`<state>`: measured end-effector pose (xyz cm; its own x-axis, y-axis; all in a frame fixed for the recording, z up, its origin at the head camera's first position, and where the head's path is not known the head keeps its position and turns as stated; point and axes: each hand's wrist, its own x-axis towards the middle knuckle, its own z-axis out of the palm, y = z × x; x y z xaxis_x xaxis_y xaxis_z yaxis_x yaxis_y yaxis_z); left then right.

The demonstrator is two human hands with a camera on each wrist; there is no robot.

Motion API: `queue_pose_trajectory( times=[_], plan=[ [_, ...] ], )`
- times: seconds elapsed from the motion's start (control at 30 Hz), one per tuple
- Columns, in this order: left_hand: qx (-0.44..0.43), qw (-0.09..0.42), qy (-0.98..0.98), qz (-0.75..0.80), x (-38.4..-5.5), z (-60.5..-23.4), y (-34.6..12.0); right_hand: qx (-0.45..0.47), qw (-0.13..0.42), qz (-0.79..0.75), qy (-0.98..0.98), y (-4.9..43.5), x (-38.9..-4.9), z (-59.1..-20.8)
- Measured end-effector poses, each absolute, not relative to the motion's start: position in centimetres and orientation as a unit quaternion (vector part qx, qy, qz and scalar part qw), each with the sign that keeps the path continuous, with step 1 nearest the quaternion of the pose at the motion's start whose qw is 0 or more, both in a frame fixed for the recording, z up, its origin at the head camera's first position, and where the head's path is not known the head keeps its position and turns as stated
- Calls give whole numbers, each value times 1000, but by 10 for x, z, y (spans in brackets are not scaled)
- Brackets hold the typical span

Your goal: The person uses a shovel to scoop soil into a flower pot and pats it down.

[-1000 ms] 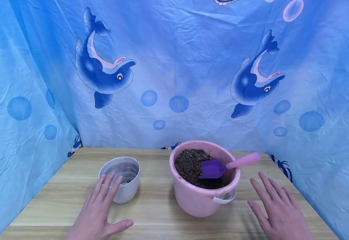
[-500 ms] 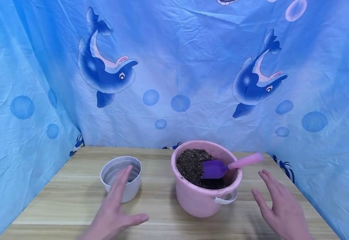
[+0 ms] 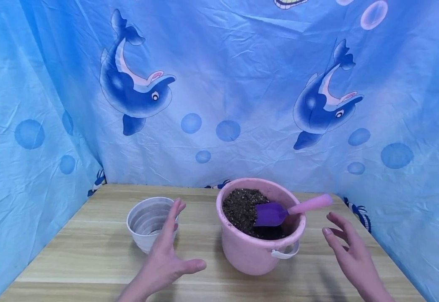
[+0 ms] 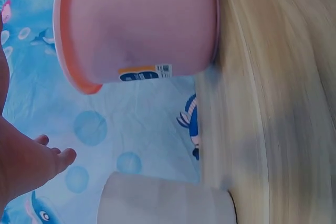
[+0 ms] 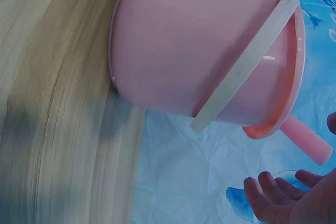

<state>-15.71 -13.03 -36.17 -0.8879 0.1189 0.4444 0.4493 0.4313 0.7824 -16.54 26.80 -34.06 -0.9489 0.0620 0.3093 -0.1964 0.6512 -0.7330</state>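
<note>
A pink bucket [image 3: 247, 256] of dark soil [image 3: 242, 205] stands right of the table's middle. Across its rim leans a small trowel with a purple blade [image 3: 270, 214] and pink handle [image 3: 311, 204], the blade lying on the soil. To the left is a white ribbed flower pot [image 3: 147, 216], partly hidden behind my left hand [image 3: 164, 260]. That hand hovers between pot and bucket, thumb spread toward the bucket, holding nothing. My right hand [image 3: 351, 251] hangs in the air right of the bucket, below the trowel handle, fingers slightly bent and nothing in them.
The wooden table [image 3: 72, 260] carries the pot and the bucket. A blue cloth [image 3: 242, 84] printed with dolphins surrounds it at the back and both sides. The bucket's white handle [image 5: 247, 61] hangs down along its side.
My left hand has moved right from in front of the pot toward the bucket and turned sideways. My right hand has turned sideways too, its fingers bending a little. Pot, bucket and trowel stay put.
</note>
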Motion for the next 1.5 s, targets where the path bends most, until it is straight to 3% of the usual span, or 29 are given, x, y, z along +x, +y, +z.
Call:
queue_pose_trajectory(
  times=[0.47,0.9,1.5],
  plan=[
    [-213,147,-777,-574,-173,-364,-113,73,172,641,-745,274,-172,-345],
    [-184,112,-773,-596,-197,-361,-89,16,145,659,-737,259,-190,-337],
    [-198,80,-774,-596,-225,-358,-69,38,161,679,-716,248,-203,-327]
  ],
)
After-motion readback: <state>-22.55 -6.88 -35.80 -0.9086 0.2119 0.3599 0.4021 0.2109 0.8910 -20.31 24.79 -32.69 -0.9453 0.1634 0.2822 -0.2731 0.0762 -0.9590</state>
